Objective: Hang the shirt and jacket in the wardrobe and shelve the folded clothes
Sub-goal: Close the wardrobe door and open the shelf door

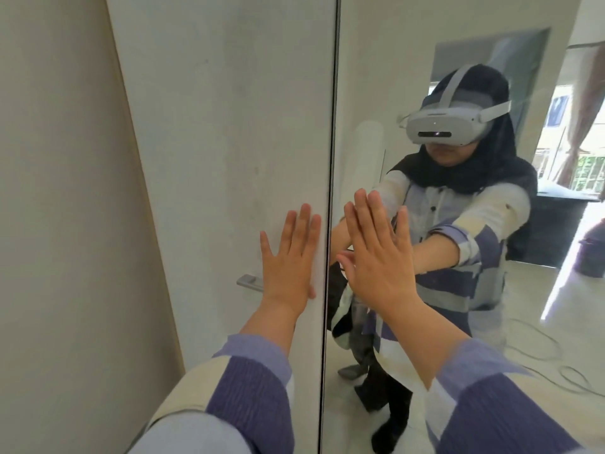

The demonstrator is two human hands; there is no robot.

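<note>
Two wardrobe doors fill the view, meeting at a dark vertical seam. My left hand (pixel 289 260) lies flat, fingers spread, on the white left door (pixel 222 142) just beside the seam. My right hand (pixel 376 253) presses flat, fingers together, on the mirrored right door (pixel 458 44). Neither hand holds anything. A small metal handle (pixel 249 282) sticks out of the left door, just left of my left wrist. No shirt, jacket or folded clothes are in view; the wardrobe's inside is hidden behind the doors.
A beige wall (pixel 65 224) runs down the left side. The mirror reflects a person wearing a headset, a pale glossy floor with a cable (pixel 556 365) lying on it, dark furniture and a bright window.
</note>
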